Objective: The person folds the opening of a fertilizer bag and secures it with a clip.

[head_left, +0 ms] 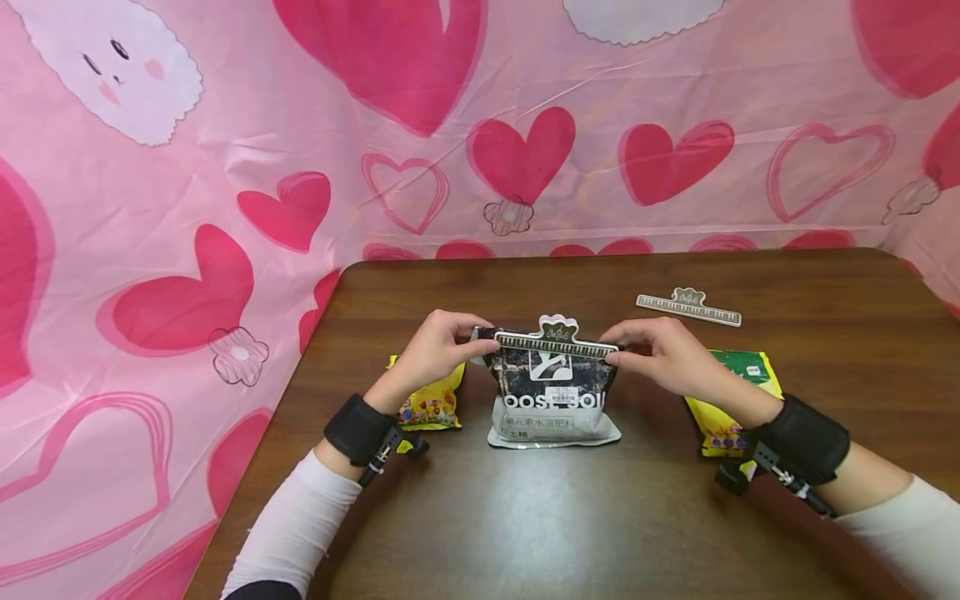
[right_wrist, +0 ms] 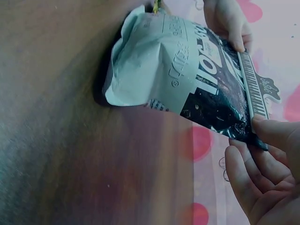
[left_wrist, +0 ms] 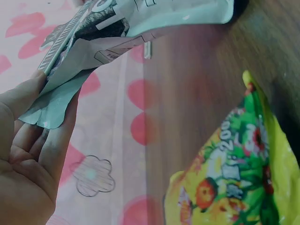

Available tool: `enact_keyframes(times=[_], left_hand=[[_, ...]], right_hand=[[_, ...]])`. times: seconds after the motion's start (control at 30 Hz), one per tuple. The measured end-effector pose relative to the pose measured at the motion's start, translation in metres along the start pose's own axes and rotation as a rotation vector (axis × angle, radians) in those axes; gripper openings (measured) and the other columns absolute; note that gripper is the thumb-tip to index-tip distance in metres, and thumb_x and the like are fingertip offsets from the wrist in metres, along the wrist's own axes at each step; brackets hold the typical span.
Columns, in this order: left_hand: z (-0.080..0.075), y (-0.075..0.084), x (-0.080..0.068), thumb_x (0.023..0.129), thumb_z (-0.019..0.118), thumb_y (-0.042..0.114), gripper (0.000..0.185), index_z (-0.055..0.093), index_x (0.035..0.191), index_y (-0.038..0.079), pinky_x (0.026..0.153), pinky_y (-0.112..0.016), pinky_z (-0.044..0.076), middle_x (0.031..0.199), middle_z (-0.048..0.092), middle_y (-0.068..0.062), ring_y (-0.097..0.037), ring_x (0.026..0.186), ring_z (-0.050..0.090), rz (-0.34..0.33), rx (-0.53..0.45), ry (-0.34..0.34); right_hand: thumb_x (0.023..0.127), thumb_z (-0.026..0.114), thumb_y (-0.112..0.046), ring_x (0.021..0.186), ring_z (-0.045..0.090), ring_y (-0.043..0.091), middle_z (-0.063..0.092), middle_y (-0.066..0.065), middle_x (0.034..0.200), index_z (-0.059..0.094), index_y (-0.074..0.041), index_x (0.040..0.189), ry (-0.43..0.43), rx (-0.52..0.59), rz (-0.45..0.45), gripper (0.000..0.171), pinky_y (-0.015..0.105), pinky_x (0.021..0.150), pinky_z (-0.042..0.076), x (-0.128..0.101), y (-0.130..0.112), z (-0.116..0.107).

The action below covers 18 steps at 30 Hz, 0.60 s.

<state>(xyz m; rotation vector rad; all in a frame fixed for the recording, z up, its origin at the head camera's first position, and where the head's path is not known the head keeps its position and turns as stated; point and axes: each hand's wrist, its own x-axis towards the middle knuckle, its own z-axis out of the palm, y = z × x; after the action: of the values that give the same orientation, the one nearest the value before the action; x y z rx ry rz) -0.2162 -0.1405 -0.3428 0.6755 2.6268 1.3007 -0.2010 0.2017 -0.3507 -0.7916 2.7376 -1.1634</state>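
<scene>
A black and white soil bag [head_left: 555, 417] stands upright on the table in the middle of the head view. Across its folded top sits a long clip [head_left: 558, 340] with a piano-key pattern and a scalloped handle. My left hand [head_left: 444, 346] pinches the bag's top left corner beside the clip's end, thumb in front and fingers behind. At the other end my right hand [head_left: 663, 354] pinches the top right corner, its thumb at the clip's tip. The right wrist view shows the clip [right_wrist: 255, 86] lying along the bag's upper edge between both thumbs.
A second piano-key clip [head_left: 688, 307] lies at the back right of the wooden table [head_left: 540, 525]. One yellow flowered packet [head_left: 435, 402] lies behind my left wrist; a green and yellow packet [head_left: 750, 371] lies partly under my right forearm. A pink heart-patterned cloth [head_left: 525, 83] hangs behind.
</scene>
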Motion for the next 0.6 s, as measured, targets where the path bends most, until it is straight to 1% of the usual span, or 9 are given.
enact_keyframes(times=[0.13,0.23,0.27,0.33,0.47,0.5,0.57,0.6], left_hand=[[0.001,-0.007,0.007,0.089,0.075,0.029,0.028,0.074,0.111,0.012,0.046,-0.025,0.021,0.055,0.042,0.005,-0.011,0.046,0.025,-0.024,-0.01,-0.006],[0.001,-0.012,0.012,0.089,0.074,0.031,0.03,0.074,0.113,0.013,0.044,-0.025,0.02,0.053,0.035,0.005,-0.011,0.044,0.023,-0.042,-0.018,-0.015],[0.002,-0.014,0.014,0.089,0.074,0.032,0.03,0.073,0.113,0.013,0.044,-0.025,0.021,0.053,0.035,0.005,-0.011,0.044,0.024,-0.048,-0.02,-0.018],[0.002,-0.017,0.016,0.089,0.074,0.032,0.031,0.073,0.114,0.014,0.042,-0.026,0.023,0.052,0.041,-0.002,-0.011,0.042,0.025,-0.063,-0.035,-0.026],[0.001,-0.019,0.02,0.089,0.075,0.032,0.033,0.072,0.115,0.012,0.041,-0.027,0.025,0.05,0.04,-0.002,-0.013,0.041,0.025,-0.092,-0.045,-0.036],[0.0,-0.019,0.021,0.089,0.075,0.031,0.033,0.072,0.115,0.011,0.042,-0.027,0.024,0.05,0.038,-0.002,-0.013,0.041,0.024,-0.097,-0.043,-0.038],[0.0,-0.02,0.024,0.089,0.074,0.03,0.034,0.071,0.116,0.009,0.044,-0.026,0.023,0.052,0.028,0.006,-0.012,0.043,0.022,-0.104,-0.031,-0.04],[0.0,-0.021,0.025,0.089,0.074,0.029,0.034,0.071,0.116,0.008,0.046,-0.026,0.022,0.053,0.026,0.007,-0.012,0.044,0.021,-0.108,-0.028,-0.041]], right_hand=[[0.089,0.073,-0.017,0.078,0.061,0.014,0.075,0.004,0.096,0.073,-0.009,0.111,-0.026,-0.001,0.034,0.023,0.023,0.068,0.052,0.008,0.005,0.001],[0.09,0.072,-0.017,0.078,0.062,0.016,0.075,0.006,0.097,0.072,-0.008,0.112,-0.049,0.007,0.066,0.024,0.024,0.068,0.052,0.012,0.008,0.001],[0.09,0.072,-0.016,0.078,0.063,0.016,0.075,0.006,0.098,0.072,-0.008,0.113,-0.054,0.01,0.073,0.024,0.024,0.068,0.052,0.013,0.01,0.002],[0.091,0.072,-0.016,0.078,0.064,0.016,0.075,0.008,0.098,0.072,-0.008,0.113,-0.061,0.018,0.082,0.024,0.025,0.067,0.053,0.016,0.012,0.003],[0.091,0.071,-0.014,0.077,0.068,0.02,0.075,0.01,0.099,0.071,-0.006,0.114,-0.077,0.051,0.106,0.025,0.025,0.067,0.054,0.021,0.016,0.005],[0.091,0.071,-0.014,0.077,0.068,0.021,0.074,0.011,0.099,0.071,-0.006,0.115,-0.082,0.059,0.116,0.025,0.025,0.067,0.054,0.022,0.017,0.005],[0.092,0.07,-0.015,0.077,0.07,0.023,0.074,0.012,0.099,0.07,-0.005,0.115,-0.091,0.071,0.132,0.025,0.026,0.067,0.055,0.024,0.019,0.006],[0.092,0.07,-0.015,0.077,0.071,0.025,0.074,0.012,0.099,0.07,-0.005,0.115,-0.095,0.076,0.138,0.025,0.027,0.068,0.056,0.025,0.019,0.007]])
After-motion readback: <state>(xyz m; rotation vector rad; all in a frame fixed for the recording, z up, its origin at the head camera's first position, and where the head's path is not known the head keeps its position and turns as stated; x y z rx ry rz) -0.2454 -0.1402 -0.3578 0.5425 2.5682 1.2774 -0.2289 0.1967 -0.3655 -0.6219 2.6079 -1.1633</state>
